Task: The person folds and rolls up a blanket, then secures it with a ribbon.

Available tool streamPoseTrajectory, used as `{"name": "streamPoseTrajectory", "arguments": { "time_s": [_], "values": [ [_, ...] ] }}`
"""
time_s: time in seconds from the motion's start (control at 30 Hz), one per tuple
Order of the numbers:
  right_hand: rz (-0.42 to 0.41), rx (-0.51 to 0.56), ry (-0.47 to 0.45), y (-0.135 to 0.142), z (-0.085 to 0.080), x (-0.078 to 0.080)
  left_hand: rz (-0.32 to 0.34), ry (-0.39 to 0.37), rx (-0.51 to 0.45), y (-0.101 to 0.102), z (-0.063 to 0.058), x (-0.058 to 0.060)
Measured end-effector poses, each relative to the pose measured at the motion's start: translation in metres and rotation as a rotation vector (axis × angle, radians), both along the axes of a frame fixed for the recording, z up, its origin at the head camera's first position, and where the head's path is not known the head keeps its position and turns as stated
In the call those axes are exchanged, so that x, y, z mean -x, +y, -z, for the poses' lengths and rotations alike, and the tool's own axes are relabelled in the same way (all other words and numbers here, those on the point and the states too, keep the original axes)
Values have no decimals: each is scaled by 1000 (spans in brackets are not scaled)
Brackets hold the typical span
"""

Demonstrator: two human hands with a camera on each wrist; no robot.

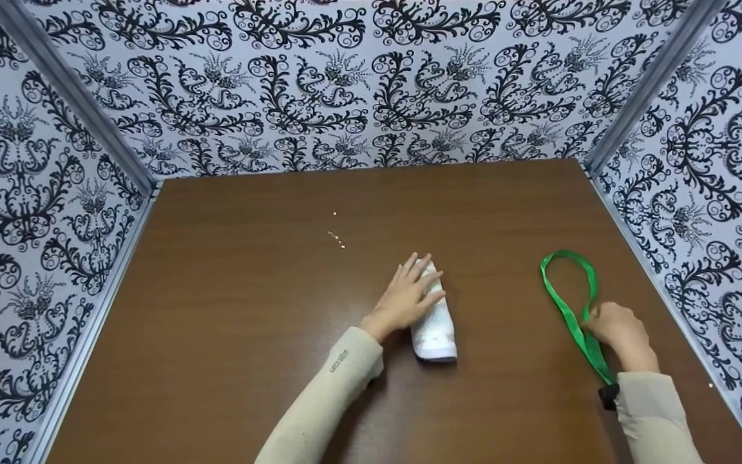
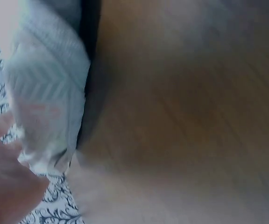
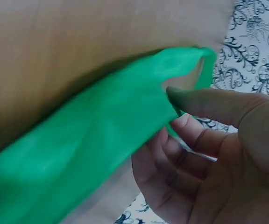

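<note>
A long, white, soft-looking bundle [image 1: 437,325] with a textured surface and a dark lower edge lies on the table. My left hand [image 1: 406,299] rests across its upper part, fingers straight and spread. In the left wrist view the bundle [image 2: 48,88] fills the left side, with part of the hand [image 2: 10,179] beside it. To the right, my right hand [image 1: 619,328] pinches a green ribbon [image 1: 561,303] along one side of its loop. Up close, the thumb lies at the edge of the flat ribbon [image 3: 92,126], with the other fingers curled beneath it.
The brown tabletop [image 1: 236,277] is bounded by walls [image 1: 319,84] with a black-and-white scroll pattern. Metal posts [image 1: 648,87] stand at the corners. Small white specks [image 1: 337,238] lie on the table left of centre. A black piece [image 1: 609,396] sits by the right cuff.
</note>
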State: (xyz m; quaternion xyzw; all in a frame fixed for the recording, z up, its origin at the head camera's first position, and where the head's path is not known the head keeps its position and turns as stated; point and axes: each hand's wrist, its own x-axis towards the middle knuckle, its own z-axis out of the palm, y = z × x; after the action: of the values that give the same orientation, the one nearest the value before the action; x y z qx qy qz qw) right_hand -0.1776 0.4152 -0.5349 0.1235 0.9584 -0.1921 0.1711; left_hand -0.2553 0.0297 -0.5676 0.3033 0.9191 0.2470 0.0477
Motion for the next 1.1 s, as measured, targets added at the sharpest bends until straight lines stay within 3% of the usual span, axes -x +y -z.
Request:
{"name": "streamPoseTrajectory", "arguments": {
  "time_s": [0.17,0.3,0.43,0.57,0.7,0.87,1.1],
  "values": [
    [-54,51,52,-14,-18,8,30,-17,-47,-8,-4,2],
    [-122,80,175,-36,-34,10,31,-41,-63,-7,-11,1],
    [-196,143,275,-63,-56,11,59,-61,-96,0,-29,-1],
    [-282,207,264,-90,-76,12,118,-100,-161,12,-51,-6],
    [-379,246,243,-112,-85,13,187,-163,-242,28,-65,-14],
    [-483,320,222,-127,-89,17,277,-279,-355,48,-63,-23],
    [-533,454,188,-128,-88,19,284,-413,-489,54,-51,-25]
  ]
}}
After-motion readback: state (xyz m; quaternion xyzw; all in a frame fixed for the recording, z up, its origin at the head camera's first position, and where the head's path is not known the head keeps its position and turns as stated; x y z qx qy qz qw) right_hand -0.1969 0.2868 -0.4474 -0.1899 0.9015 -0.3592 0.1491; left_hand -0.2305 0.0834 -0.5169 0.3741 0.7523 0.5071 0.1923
